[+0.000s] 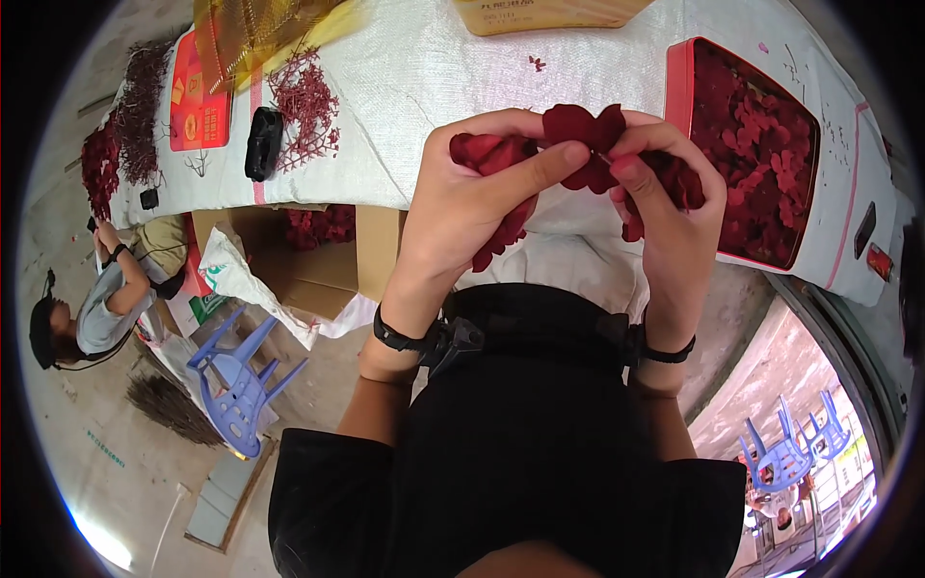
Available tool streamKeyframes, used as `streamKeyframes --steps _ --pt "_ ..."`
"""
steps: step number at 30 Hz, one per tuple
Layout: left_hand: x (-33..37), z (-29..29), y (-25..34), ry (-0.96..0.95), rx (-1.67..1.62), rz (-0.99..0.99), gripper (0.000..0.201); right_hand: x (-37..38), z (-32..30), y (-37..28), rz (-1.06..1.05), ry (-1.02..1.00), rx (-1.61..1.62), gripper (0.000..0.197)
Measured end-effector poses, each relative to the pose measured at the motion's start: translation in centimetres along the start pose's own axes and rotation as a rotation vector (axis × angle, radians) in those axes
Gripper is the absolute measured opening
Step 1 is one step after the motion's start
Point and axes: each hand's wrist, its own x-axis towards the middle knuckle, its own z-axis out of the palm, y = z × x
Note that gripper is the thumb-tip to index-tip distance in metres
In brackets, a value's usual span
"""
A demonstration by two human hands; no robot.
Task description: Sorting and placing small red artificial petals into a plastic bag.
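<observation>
Surface [424, 67] covered in white woven sacking. On it: red rectangular tin of dark red petals [756, 144], flat red box [198, 96], black tape dispenser [263, 143], loose crimson sprigs [306, 101], tan cardboard box [540, 13].

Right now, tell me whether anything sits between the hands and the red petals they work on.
Nothing visible does: the left hand and right hand already pinch the red petals directly.

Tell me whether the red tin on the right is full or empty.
Nearly full. The red tin lies open on the white-covered table, with dark red petals covering its whole inside, none of its bottom showing.
</observation>
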Motion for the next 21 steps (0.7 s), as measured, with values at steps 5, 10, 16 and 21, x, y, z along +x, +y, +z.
streamKeyframes --steps 5,10,16,21 --pt "-0.4 0.6 0.3 0.023 0.072 0.020 0.014 -0.1 -0.2 -0.3 -0.188 -0.005 -0.185 0.014" --pt "-0.8 1.9 1.1 0.061 0.193 0.137 0.012 0.1 -0.7 -0.7 -0.260 0.001 -0.340 0.008" --pt "-0.4 2.7 0.9 0.100 0.198 0.212 0.013 0.8 -0.5 -1.3 -0.212 0.016 -0.160 0.010" --pt "0.2 2.8 0.9 0.097 0.227 0.220 0.012 1.4 -1.1 -1.2 -0.197 0.003 -0.182 0.015"
